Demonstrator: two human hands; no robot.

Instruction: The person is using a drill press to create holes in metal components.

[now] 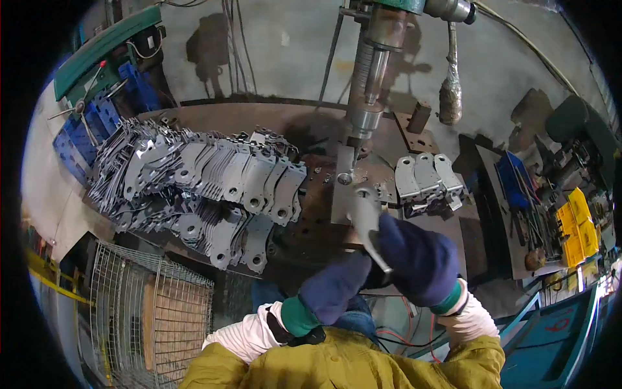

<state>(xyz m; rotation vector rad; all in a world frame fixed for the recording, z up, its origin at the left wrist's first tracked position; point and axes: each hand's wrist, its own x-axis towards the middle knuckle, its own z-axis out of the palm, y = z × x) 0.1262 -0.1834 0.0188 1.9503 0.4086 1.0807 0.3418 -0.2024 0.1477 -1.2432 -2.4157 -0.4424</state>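
My right hand (pixel 418 259), in a dark blue glove with a green cuff, is closed on a flat grey metal bracket plate (pixel 366 217). The plate is tilted, its rounded end with a hole pointing away from me toward the drill press. My left hand (pixel 334 288), gloved alike, is close to the plate's near end. Its fingers are hidden, and whether they touch the plate I cannot tell. Beyond the plate, the drill press spindle (pixel 367 120) stands over a metal fixture block (pixel 343 178). Several similar brackets (pixel 424 178) lie stacked right of the fixture.
A large heap of bracket plates (pixel 227 175) covers the left of the metal table (pixel 317 123). Below it stands a wire cage (pixel 149 311). A wrapped lever (pixel 451 91) hangs from the press. At right are a yellow bin (pixel 576 227) and a blue tray (pixel 512 181) with tools.
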